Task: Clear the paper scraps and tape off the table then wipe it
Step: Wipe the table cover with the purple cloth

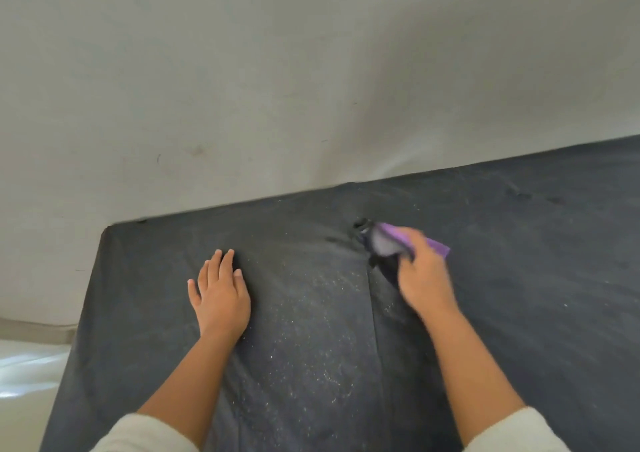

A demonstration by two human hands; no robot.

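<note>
1. We're looking down on the wall (277,71), pale and faintly scuffed, filling the whole top of the view
2. Below it we see the table (519,313), covered in dark grey cloth that creases in a long fold down the middle, its far edge against the wall
3. At far left we catch a strip of light floor (27,382) beside the table's corner
4. Our left hand (221,292) lies flat on the cloth, fingers straight and close together, gripping nothing
5. Our right hand (422,278) is blurred, fingers curled over a purple cloth (398,242) near the middle of the table, toward the far edge
6. The purple cloth presses on the table where the grey cover bunches into a dark pucker
7. Smallest of all, we spot pale specks (329,330) scattered over the cover between the two hands and nearer us
</note>
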